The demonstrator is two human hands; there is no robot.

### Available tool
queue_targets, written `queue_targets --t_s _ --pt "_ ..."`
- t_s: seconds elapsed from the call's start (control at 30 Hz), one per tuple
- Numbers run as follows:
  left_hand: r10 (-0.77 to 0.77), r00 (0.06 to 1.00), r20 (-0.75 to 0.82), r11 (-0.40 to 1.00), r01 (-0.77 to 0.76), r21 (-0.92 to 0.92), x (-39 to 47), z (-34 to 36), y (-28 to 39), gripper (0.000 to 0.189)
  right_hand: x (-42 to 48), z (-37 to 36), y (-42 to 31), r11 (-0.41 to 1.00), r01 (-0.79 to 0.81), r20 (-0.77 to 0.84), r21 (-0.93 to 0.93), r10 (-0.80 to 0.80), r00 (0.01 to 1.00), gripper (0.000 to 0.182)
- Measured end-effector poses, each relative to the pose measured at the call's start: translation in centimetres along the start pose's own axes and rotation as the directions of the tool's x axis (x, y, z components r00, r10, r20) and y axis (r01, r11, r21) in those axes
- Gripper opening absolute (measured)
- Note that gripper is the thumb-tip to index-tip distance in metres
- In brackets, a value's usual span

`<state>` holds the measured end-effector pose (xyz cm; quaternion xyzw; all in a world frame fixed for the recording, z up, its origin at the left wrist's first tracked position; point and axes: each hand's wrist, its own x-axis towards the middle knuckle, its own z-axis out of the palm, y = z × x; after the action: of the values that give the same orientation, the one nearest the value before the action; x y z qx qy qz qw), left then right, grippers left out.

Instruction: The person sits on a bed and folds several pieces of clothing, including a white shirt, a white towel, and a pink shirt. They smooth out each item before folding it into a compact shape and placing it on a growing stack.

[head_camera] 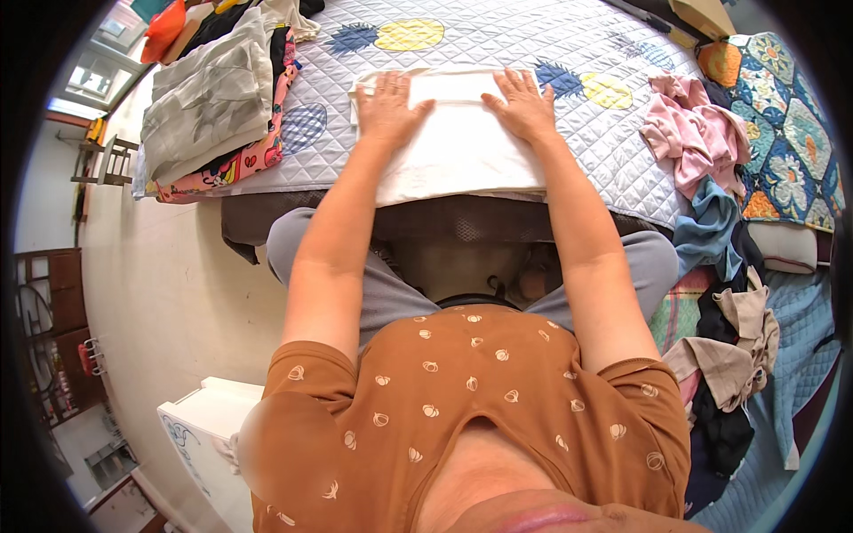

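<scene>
A white folded garment [460, 153] lies flat on the quilted bedspread [480, 40], near the bed's front edge. My left hand [390, 110] rests palm down on its far left part, fingers spread. On the far right part my right hand [523, 106] presses flat, thumb pointing inward. Neither hand grips the cloth. A fold line runs across the garment between the two thumbs. Left of my left arm sits a stack of folded clothes, with a grey-white patterned garment [210, 100] on top and a pink printed cloth [280, 143] beneath.
At the right lie a crumpled pink garment [700, 123], a blue garment [710, 223] and beige clothing [720, 363]. A patterned quilt [786, 133] is beyond them. A white cabinet [213, 413] stands at the lower left. An orange item [163, 30] is at the far left.
</scene>
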<state>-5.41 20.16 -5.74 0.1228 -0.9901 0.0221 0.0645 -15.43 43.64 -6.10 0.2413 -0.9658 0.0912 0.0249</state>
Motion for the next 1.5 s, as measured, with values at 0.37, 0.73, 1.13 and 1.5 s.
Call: queue_targets --t_s 0.37,0.73,1.13,1.5 --pt "-0.071 0.996 0.062 0.986 0.079 -0.147 1.7 3.1 -6.6 0.092 0.4 1.7 3.9 0.999 -0.024 -0.116 0.04 0.028 0.993 0.075" --pt "-0.008 0.98 -0.198 0.982 -0.03 -0.187 -15.1 -3.3 2.8 0.069 -9.7 -0.7 -6.3 0.963 0.24 -0.121 -0.12 -0.254 0.96 0.079" --pt "-0.536 0.76 -0.368 0.733 0.202 -0.649 -17.9 -1.3 -0.2 0.076 -9.3 0.6 4.9 0.993 -0.041 -0.213 0.11 0.064 0.975 0.075" --pt "-0.509 0.758 0.408 -0.527 0.101 -0.844 -19.6 -0.5 0.3 0.047 -7.5 -1.3 6.2 0.449 -0.292 0.122 0.845 0.371 0.921 0.053"
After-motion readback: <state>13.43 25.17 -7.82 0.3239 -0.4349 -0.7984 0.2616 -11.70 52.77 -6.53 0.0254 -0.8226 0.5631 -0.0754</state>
